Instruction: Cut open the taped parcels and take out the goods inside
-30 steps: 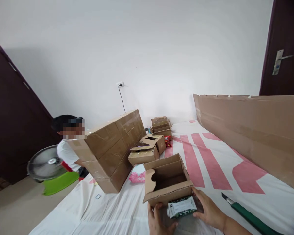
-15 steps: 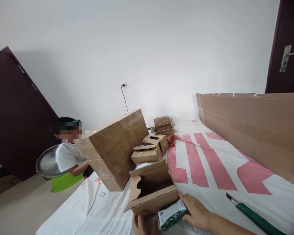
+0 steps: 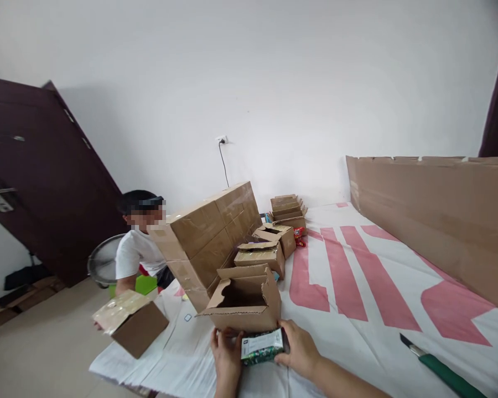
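A small green-and-white packet (image 3: 262, 347) lies in front of an open cardboard box (image 3: 240, 319). My right hand (image 3: 301, 349) is closed round its right end, thumb in front and fingers behind. At the packet's left end is my left hand (image 3: 227, 354), fingers curled and thumb against it; its fingertips also reach the foot of the open box. The box's flaps stand up, one with a curved cut-out, and its inside is dark. A green-handled utility knife (image 3: 444, 371) rests right of my right hand, blade out.
A row of opened cardboard boxes (image 3: 262, 258) runs toward the wall beside a stack of taped cartons (image 3: 207, 235). At left a person (image 3: 139, 249) holds a closed carton (image 3: 133, 323) at the table edge. A tall cardboard sheet (image 3: 431, 215) stands at right.
The view has swung left. The open box has been turned and the packet now lies level between my hands. The person at left has brought a carton to the table edge.
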A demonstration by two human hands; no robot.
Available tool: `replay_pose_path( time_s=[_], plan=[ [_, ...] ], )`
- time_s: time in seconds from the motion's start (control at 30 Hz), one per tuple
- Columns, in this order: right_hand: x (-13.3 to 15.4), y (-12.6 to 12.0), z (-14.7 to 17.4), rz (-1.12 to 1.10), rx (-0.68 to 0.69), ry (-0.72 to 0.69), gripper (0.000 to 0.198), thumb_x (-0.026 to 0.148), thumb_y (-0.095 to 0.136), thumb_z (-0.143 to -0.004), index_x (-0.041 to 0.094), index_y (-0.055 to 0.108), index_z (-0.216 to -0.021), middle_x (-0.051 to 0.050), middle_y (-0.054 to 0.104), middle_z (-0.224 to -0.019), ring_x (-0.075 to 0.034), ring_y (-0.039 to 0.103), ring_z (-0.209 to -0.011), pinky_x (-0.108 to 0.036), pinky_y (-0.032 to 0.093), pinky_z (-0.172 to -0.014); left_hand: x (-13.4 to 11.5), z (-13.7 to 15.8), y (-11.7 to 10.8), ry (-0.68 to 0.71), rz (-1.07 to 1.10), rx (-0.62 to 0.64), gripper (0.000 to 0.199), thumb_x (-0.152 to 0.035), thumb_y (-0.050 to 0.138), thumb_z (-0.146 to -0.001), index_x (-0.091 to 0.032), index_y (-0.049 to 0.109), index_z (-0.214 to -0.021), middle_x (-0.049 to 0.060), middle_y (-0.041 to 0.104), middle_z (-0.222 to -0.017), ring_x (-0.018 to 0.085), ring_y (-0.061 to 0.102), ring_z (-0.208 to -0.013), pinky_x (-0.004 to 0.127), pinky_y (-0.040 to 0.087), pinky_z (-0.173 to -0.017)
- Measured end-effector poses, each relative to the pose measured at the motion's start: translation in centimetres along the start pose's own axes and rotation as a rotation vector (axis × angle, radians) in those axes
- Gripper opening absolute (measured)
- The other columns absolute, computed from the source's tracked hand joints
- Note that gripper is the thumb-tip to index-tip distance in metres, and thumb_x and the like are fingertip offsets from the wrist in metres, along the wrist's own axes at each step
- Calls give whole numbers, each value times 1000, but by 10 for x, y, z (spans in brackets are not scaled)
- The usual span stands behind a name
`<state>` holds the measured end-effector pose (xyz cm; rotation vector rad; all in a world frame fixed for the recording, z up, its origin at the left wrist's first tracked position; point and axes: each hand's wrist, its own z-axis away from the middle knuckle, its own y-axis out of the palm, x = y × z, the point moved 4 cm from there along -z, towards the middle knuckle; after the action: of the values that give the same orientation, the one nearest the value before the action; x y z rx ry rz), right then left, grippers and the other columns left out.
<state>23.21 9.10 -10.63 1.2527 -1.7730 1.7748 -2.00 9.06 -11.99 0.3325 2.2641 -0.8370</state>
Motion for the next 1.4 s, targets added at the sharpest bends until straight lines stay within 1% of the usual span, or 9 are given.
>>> replay_pose_path(
  time_s=[0.17,0.27,0.4,0.5,0.63,0.77,0.97,1.23,1.4],
  plan=[
    [-3,6,5,57,-26,-16,63,30,77,-63,20,56,-121,-8,63,-113,-27,59,-104,-35,43,-91,1,3,-4,-18,34,12,40,-55,45,-77,-19,61,-76,15,53,-115,35,44,-126,51,42,-102],
    [-4,6,7,38,-16,-18,63,29,76,-64,20,56,-122,-9,64,-116,-27,58,-106,-35,42,-93,-8,16,-14,-22,52,-6,42,-55,41,-83,-18,61,-86,14,57,-107,33,53,-113,51,47,-94],
    [-4,6,6,19,-16,-38,66,26,74,-64,18,53,-126,-11,63,-121,-28,58,-110,-36,42,-96,-49,44,-11,370,22,241,38,-45,56,-82,-20,62,-109,11,63,-114,28,57,-111,45,46,-95],
    [-4,5,6,10,-7,-40,71,19,71,-63,16,49,-131,-13,59,-129,-28,55,-118,-36,38,-102,-74,62,-4,648,-163,450,55,-32,67,-74,-29,56,-127,9,59,-129,31,52,-120,49,40,-100],
    [0,1,9,8,23,-47,73,16,67,-62,16,47,-132,-13,58,-131,-27,54,-119,-35,37,-103,-81,58,-4,597,-290,585,61,-9,57,-70,-34,57,-126,4,62,-128,28,53,-119,49,33,-103],
    [4,-3,12,28,33,-52,67,18,64,-64,16,49,-129,-12,64,-118,-26,60,-106,-34,43,-93,-80,48,-10,529,-320,644,61,-5,51,-70,-33,60,-123,4,63,-128,27,50,-122,49,30,-103],
    [4,-4,10,65,27,-84,52,16,56,-70,17,53,-121,-6,68,-97,-22,62,-89,-30,44,-84,-65,32,-22,464,-343,564,63,2,45,-64,-31,66,-114,3,64,-124,26,51,-120,48,30,-102],
    [-2,4,11,45,-35,-111,39,12,54,-69,21,59,-107,-4,67,-91,-21,63,-85,-30,46,-80,-30,38,-32,342,-275,189,38,-16,49,-77,-24,64,-111,11,52,-129,32,48,-120,51,43,-96],
    [-3,-28,-18,-4,-233,-54,29,11,41,-80,20,58,-101,-7,66,-93,-20,64,-84,-29,51,-76,-25,56,-26,319,-243,47,37,-27,47,-83,-20,54,-119,16,44,-135,36,42,-127,56,38,-102]
  ],
)
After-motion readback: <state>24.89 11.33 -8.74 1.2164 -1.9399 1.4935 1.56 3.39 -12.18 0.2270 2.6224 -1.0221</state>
